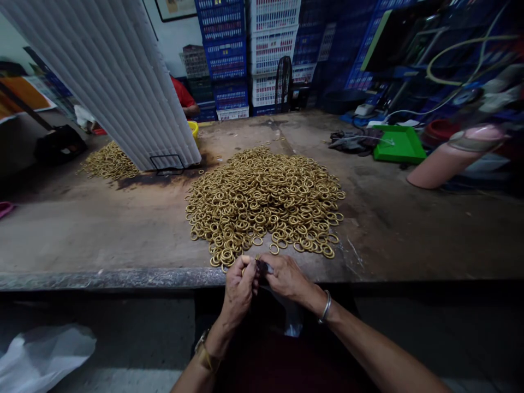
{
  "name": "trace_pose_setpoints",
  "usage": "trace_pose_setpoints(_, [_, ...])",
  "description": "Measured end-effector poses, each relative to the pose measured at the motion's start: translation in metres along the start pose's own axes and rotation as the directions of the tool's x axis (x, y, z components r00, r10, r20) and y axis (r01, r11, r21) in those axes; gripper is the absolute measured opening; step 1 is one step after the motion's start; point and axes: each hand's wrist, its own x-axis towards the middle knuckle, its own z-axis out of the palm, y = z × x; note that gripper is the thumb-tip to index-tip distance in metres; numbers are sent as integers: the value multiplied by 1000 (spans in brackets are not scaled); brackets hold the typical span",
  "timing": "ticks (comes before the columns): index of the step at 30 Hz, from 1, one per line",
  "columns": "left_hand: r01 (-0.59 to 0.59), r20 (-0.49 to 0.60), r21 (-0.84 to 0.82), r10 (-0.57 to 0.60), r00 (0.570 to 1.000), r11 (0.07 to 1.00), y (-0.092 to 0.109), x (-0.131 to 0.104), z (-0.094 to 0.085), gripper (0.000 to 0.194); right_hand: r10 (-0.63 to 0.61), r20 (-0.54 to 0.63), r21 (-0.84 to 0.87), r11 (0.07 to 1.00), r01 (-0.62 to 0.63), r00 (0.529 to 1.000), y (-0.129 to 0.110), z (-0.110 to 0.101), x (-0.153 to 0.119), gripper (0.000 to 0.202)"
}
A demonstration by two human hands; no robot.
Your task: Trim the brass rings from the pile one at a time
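At the far left a white plastic bag lies below the level of the wooden table, on which a small heap of rings sits beside a tall white ribbed panel. A black wire stand is at the foot of the panel. Just past the panel, a co-worker's red sleeve shows, with a yellow bucket near it and stacked blue crates behind. Nearer, at the table's front edge, the left hand has its fingers curled in, thumb against them, pinching what looks like a gold ring, mostly hidden. The large pile of rings spreads on the table just beyond both hands. The right hand, with a silver bracelet at its wrist, meets the left, its fingers closed around a small dark tool whose shape is unclear. Farther right are a dark crumpled cloth, a green tray and a tilted-looking pink bottle.
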Motion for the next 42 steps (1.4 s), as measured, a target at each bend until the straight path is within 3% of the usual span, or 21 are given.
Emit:
trace_pose_setpoints(4, [26,34,-49,-25,999,998,0,-8,0,32,115,23,-164,980,-110,993,8,-1,5,20])
trace_pose_setpoints(7, [94,119,-209,-70,990,973,2,-11,1,29,166,-47,-255,952,-172,985,12,-5,12,25])
trace_pose_setpoints(13, [190,138,-437,-143,980,879,4,-3,-4,29,187,-183,-290,928,-235,965,3,-8,34,18])
trace_pose_setpoints(17, [210,131,-485,-167,977,849,0,0,-11,25,208,-163,-343,904,-253,965,2,1,46,25])
trace_pose_setpoints(23, [320,227,-599,-228,947,734,-3,2,-17,23,239,-145,-330,903,-275,960,1,2,50,22])
trace_pose_setpoints(30, [325,134,-613,-311,941,720,1,8,-14,30,189,-212,-276,930,-244,959,4,2,50,16])
trace_pose_setpoints(33, [220,47,-480,-226,973,849,-1,9,-11,30,209,-231,-105,966,-238,950,6,-1,49,12])
trace_pose_setpoints(36, [10,-99,-155,-26,995,988,-4,8,-7,21,301,-145,268,929,-255,943,7,-8,46,10])
trace_pose_setpoints(39, [-229,-150,152,251,956,962,-6,7,-3,20,340,35,622,729,-287,940,7,-12,37,5])
trace_pose_setpoints(42, [-358,-47,291,387,921,887,-7,7,-1,19,345,197,780,512,-360,918,6,-13,26,10])
